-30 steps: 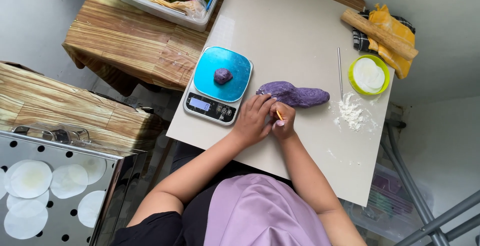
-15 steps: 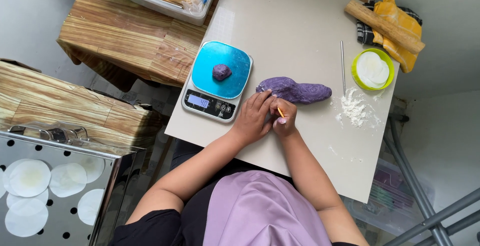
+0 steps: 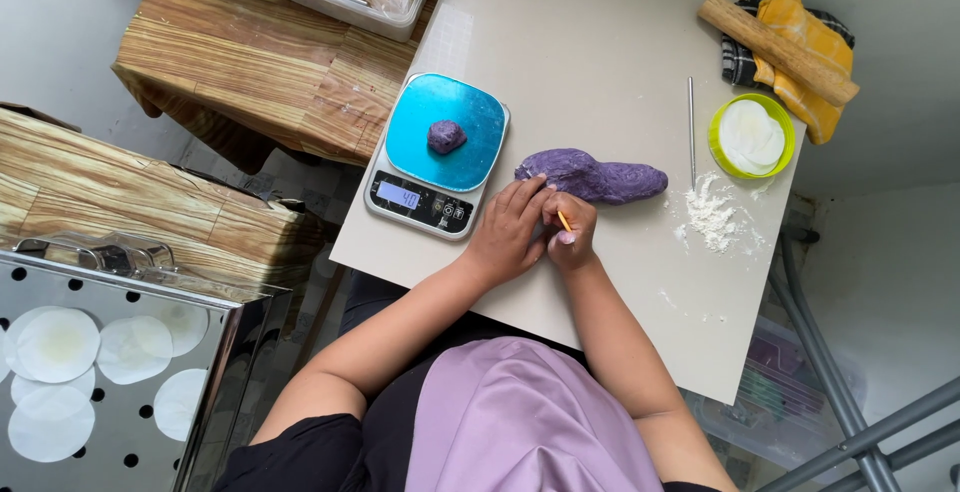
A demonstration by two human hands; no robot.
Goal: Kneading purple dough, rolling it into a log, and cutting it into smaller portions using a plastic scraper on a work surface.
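Head camera looks straight down

A pale table (image 3: pixel 600 42) carries a kitchen scale (image 3: pixel 437 155) at nine o'clock, purple dough log (image 3: pixel 592 176) centre, flour (image 3: pixel 712 214), green bowl (image 3: pixel 752 136) and rolling pin (image 3: pixel 777 49) toward two o'clock.

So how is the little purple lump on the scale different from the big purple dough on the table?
The little lump is a small rounded blob; the big dough is a long, thick log. The little lump sits alone on the blue plate of the scale; the big dough lies on the table. No hand touches the little lump, while the left hand touches the big dough's end. Both share the same purple colour.
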